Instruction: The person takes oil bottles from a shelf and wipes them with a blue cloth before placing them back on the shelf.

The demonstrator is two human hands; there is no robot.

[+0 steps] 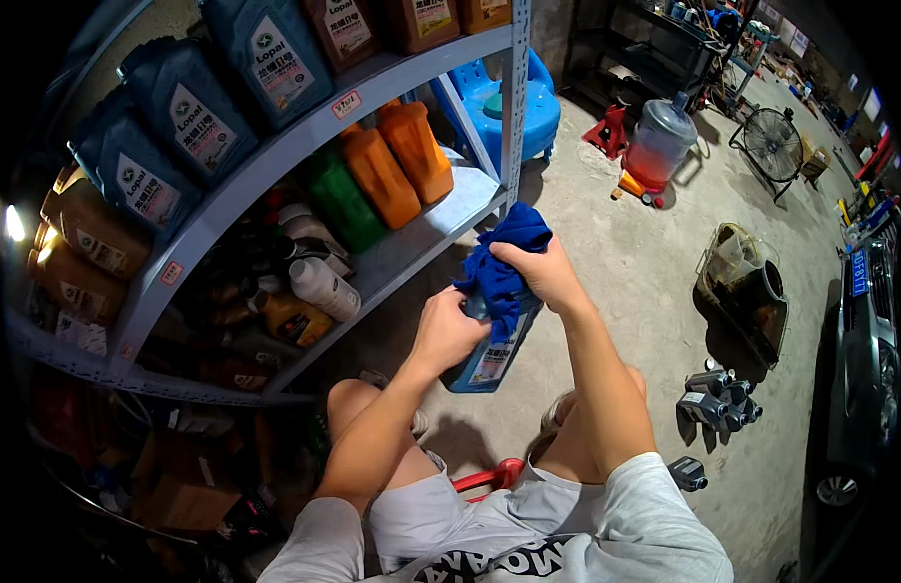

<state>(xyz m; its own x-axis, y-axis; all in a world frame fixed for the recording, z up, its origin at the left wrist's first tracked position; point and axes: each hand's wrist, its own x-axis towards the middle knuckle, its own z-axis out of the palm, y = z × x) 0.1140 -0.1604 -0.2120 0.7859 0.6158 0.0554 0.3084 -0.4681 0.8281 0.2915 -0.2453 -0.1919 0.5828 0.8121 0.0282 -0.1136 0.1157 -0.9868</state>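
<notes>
A blue plastic Lopal oil jug (494, 358) is held up between my knees, above the concrete floor. My left hand (450, 331) grips its side near the top. Over the jug's top and far side lies a crumpled blue cloth (500, 280), and my right hand (544, 271) presses it there with the thumb on top. The cloth hides the jug's cap and handle. To the left, the metal shelf (414, 251) stands close to both hands, with orange jugs (383, 175) and a green jug (341, 197) on its lower level.
Blue Lopal jugs (203, 135) line the upper shelf. A white bottle (325, 288) leans at the lower shelf's edge. On the floor at right are several grey bottles (713, 399), a dirty drain pan (742, 291), a water jug with red liquid (658, 142), a fan (771, 146) and a car (862, 364).
</notes>
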